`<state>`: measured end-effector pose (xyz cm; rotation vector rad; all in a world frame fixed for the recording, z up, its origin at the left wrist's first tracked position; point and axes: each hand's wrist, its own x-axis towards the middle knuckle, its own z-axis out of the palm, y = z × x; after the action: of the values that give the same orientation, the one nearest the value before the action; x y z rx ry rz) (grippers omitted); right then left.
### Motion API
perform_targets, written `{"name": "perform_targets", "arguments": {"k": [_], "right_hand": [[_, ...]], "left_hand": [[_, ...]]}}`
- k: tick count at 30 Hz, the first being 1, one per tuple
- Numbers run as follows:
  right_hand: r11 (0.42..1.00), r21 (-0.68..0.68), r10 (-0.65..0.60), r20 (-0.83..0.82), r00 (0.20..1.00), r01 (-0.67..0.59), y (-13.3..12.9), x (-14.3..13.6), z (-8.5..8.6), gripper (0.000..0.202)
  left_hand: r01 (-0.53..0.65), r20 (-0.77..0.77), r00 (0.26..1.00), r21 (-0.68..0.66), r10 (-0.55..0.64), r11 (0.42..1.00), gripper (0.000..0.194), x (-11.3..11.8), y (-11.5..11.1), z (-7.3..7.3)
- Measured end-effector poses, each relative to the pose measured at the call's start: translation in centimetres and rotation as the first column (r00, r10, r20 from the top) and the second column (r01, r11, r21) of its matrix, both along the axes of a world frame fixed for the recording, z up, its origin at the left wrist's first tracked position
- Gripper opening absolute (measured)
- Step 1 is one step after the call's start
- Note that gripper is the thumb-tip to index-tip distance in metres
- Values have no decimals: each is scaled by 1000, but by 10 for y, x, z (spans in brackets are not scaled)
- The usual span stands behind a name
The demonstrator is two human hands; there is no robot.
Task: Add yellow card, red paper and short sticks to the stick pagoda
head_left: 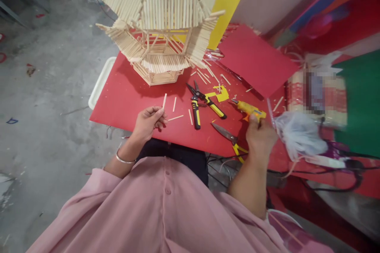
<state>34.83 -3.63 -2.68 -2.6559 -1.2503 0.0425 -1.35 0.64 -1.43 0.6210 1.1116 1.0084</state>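
Observation:
Between the thumb and fingers of my left hand (151, 120) a short wooden stick (164, 101) is pinched, pointing up and away from me. My right hand (259, 134) is closed on a yellow hot glue gun (251, 110), its nozzle toward the left. Close to my left hand lie a few loose cut sticks (174, 104). Black and yellow cutting pliers (204, 102) rest with jaws apart at the middle of the table. Yellow-handled scissors (230, 136) lie just left of my right hand. Beyond stands a pavilion model (166, 47) built of wooden sticks, with tiered roofs.
The red table (133, 114) carries scattered sticks, a yellow scrap (222, 94) and a red sheet (255, 55). At right are a clear plastic bag (299, 132), a wrapped package (338, 99) and black cables (356, 174). A yellow board (231, 0) stands behind the model.

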Motion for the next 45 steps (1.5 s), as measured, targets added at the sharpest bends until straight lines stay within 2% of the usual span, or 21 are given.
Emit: {"name": "perform_targets", "arguments": {"k": [2,5,6,7,9,10,11,12,14,16,18,19,21,22,24,26,28,33,39,45], "right_hand": [[998,61,-25,87,996,20,-4,-6,6,52],[951,308,-24,191,981,-37,-4,-42,21,46],[924,361,71,162,984,-126,-1,-62,27,42],[899,370,220,83,972,-235,4,-85,32,38],[845,305,498,-144,855,-440,19,-135,39,31],[817,236,574,-230,786,-527,29,-158,42,27],[810,162,586,-271,764,-564,39,-178,44,26],[817,71,567,-280,774,-573,49,-195,46,26],[807,-61,554,-262,790,-587,67,-215,48,26],[791,-145,557,-230,798,-594,80,-219,49,23],[778,-163,571,-224,790,-607,85,-214,48,18],[776,-134,576,-247,779,-616,85,-210,46,16],[797,22,562,-394,727,-604,82,-202,42,14],[818,128,540,-510,670,-562,79,-200,40,13],[863,303,483,-731,482,-405,73,-197,36,20],[895,368,435,-846,309,-254,69,-199,35,31],[901,391,427,-875,227,-187,68,-202,36,36],[881,433,468,-859,207,-192,68,-208,36,35],[888,420,449,-880,154,-185,65,-209,34,33],[882,433,461,-874,152,-186,65,-209,36,31]], "left_hand": [[3,2,1000,-5,-3,1000,45,0,0,0],[6,-9,1000,-17,-6,1000,44,2,2,-1],[3,-15,1000,-20,-4,1000,43,3,2,-2],[-4,-21,1000,-23,4,1000,43,4,3,-2],[-33,-21,999,-25,32,999,42,5,3,-2],[-49,-16,999,-27,49,998,42,6,3,-1],[-62,-8,998,-30,62,998,42,6,2,-1],[-68,1,998,-34,68,997,42,6,2,0],[-65,20,998,-46,66,997,41,5,1,2],[-57,41,997,-57,60,997,40,4,0,3],[-58,66,996,-66,63,996,40,2,1,4],[-61,77,995,-71,67,996,40,1,1,4],[-59,93,993,-78,66,995,40,1,2,4],[-52,100,993,-77,59,996,40,0,2,4],[-26,111,993,-66,33,998,40,0,3,4],[-4,117,993,-54,11,999,40,1,3,4],[-3,119,993,-55,10,998,41,1,3,3],[-23,110,993,-86,33,996,43,2,3,4],[-24,104,994,-82,32,996,43,2,3,4],[0,81,997,-71,6,997,42,2,3,1]]}}
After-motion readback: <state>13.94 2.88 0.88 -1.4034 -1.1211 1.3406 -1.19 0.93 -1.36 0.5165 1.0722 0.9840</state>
